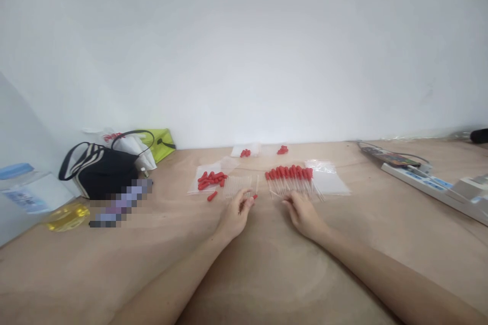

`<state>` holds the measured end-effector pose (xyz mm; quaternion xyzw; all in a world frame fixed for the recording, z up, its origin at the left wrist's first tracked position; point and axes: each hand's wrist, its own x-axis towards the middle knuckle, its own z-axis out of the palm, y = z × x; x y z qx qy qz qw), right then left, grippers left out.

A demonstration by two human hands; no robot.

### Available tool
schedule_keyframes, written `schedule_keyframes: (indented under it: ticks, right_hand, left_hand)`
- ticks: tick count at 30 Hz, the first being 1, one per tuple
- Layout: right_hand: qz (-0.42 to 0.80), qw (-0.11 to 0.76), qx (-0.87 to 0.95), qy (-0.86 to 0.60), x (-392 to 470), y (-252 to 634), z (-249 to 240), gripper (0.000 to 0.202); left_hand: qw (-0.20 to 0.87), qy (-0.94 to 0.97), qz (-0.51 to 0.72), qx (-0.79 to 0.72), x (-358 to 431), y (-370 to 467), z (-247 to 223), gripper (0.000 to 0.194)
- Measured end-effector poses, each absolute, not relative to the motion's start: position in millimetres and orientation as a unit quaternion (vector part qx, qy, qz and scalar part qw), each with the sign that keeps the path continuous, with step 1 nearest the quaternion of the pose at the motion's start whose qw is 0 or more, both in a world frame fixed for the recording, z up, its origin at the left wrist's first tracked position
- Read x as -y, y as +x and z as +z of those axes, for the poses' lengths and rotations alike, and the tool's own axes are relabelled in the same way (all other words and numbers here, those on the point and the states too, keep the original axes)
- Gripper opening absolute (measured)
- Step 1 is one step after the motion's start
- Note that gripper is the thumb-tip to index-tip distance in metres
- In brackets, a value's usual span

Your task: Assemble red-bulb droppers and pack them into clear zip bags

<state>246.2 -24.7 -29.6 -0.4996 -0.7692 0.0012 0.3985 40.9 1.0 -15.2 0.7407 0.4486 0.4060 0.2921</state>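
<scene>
My left hand is closed, with a small red rubber bulb pinched at its fingertips. My right hand is closed on a thin clear dropper tube that points left toward it. Right behind my right hand lies a row of droppers, clear tubes with red bulbs on their far ends. Beyond my left hand, bare clear tubes lie side by side. Loose red rubber bulbs are heaped to their left, partly on a clear plastic bag. One single bulb lies nearer to me.
Small red pieces lie on plastic farther back, near another small red pile. A clear bag lies right of the droppers. A power strip and phone are at right; a black bag and bottle at left.
</scene>
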Motion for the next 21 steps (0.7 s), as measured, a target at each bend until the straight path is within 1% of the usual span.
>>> schedule_keyframes:
  ticks: [2, 5, 7, 11, 15, 21]
  right_hand:
    - [-0.002, 0.411, 0.780, -0.473, 35.1, 261.1, -35.1, 0.021]
    - [-0.006, 0.401, 0.797, -0.452, 40.9, 265.8, -34.0, 0.030]
    - [-0.007, 0.390, 0.808, -0.442, 40.4, 261.5, -31.7, 0.033]
    - [-0.009, 0.372, 0.820, -0.435, 38.1, 254.0, -30.1, 0.036]
    - [-0.006, 0.356, 0.826, -0.437, 38.8, 255.8, -30.4, 0.034]
    - [0.040, 0.350, 0.838, -0.417, 37.2, 260.9, -29.5, 0.025]
  left_hand:
    - [0.278, 0.770, 0.368, -0.442, 3.9, 47.5, -14.0, 0.026]
    - [0.233, 0.805, 0.330, -0.434, 8.6, 53.4, -12.0, 0.027]
    - [0.209, 0.818, 0.315, -0.433, 9.7, 54.2, -10.8, 0.029]
    - [0.198, 0.824, 0.306, -0.434, 9.4, 52.9, -9.6, 0.029]
    - [0.205, 0.826, 0.306, -0.428, 8.2, 51.9, -11.1, 0.024]
    - [0.218, 0.829, 0.316, -0.408, 8.9, 49.5, -11.4, 0.018]
